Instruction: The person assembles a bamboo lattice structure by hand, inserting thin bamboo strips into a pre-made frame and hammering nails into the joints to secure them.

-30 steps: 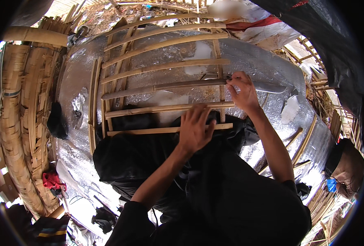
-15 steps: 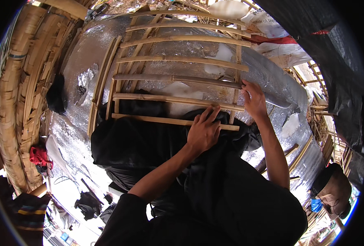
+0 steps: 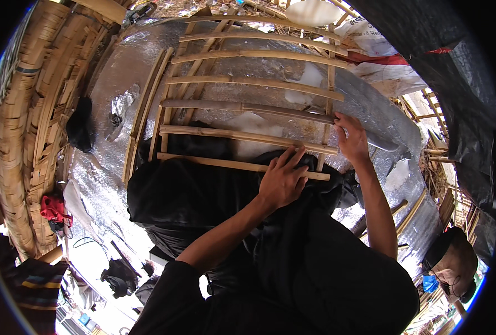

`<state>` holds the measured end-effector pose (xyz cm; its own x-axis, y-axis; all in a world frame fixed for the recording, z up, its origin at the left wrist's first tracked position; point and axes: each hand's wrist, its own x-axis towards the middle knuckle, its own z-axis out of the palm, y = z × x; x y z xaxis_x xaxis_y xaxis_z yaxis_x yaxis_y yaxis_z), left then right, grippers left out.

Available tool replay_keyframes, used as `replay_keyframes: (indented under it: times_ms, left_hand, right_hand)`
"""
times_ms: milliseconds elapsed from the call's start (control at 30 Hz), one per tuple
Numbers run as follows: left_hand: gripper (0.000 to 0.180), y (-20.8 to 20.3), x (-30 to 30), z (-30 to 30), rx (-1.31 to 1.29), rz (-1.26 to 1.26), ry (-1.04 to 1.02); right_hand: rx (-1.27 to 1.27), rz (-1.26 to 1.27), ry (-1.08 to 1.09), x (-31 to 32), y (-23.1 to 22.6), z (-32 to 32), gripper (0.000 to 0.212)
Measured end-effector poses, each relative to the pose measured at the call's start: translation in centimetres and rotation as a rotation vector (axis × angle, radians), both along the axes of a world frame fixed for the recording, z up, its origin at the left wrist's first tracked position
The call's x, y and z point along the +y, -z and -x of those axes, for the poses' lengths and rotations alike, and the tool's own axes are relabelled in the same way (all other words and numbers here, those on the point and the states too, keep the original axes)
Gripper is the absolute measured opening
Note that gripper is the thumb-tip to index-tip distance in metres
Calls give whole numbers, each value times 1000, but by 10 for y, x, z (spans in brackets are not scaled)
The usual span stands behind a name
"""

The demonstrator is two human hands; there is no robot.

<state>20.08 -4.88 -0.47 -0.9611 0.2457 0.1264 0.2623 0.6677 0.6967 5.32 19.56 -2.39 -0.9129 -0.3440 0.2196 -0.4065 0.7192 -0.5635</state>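
Observation:
A ladder-like frame of split bamboo (image 3: 253,82) lies before me, its several crosswise slats resting on long side strips. My left hand (image 3: 283,177) rests over the two nearest slats at their right part, fingers spread, palm down. Farther right, my right hand (image 3: 351,138) has its fingers bent around the right end of a darker brown bamboo slat (image 3: 287,112), the third from me. Its thumb side is partly hidden. Beyond that hand a flat grey blade-like shape (image 3: 383,144) lies on the shiny sheet.
Silvery sheeting (image 3: 114,72) covers the floor. Two loose bamboo strips (image 3: 147,111) lie left of the frame. Woven bamboo (image 3: 30,111) lines the left side, black plastic sheeting (image 3: 454,84) the right. A brimmed hat (image 3: 451,259) sits at lower right, a red cloth (image 3: 54,207) at left.
The whole scene has shifted slightly right in the picture. Both hands keep nearly the same places on the bamboo frame.

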Motion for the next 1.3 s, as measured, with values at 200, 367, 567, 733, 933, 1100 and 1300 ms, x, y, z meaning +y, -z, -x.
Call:
replay_keyframes:
  times_ms: [200, 367, 567, 733, 933, 1100, 1300]
  left_hand:
    - [18, 9, -142, 56, 476, 107, -502]
    - [19, -1, -271, 84, 19, 524, -790]
    - [36, -1, -271, 110, -387, 657, -734]
    - [32, 12, -292, 104, -263, 671, -586]
    - [30, -47, -247, 94, -206, 492, -632]
    - [24, -29, -215, 112, -324, 535, -617]
    - [3, -18, -102, 117, 80, -23, -221]
  right_hand:
    - [-33, 11, 18, 4, 6, -6, 16]
    - [-10, 29, -11, 4, 11, -4, 16]
    - [4, 3, 5, 8, 9, -4, 13]
    - [-24, 38, 9, 10, 14, -2, 14]
    - [-18, 78, 44, 11, 10, -4, 11]
    - [-10, 73, 58, 9, 8, -5, 11]
    - [-23, 142, 75, 14, 18, -5, 14]
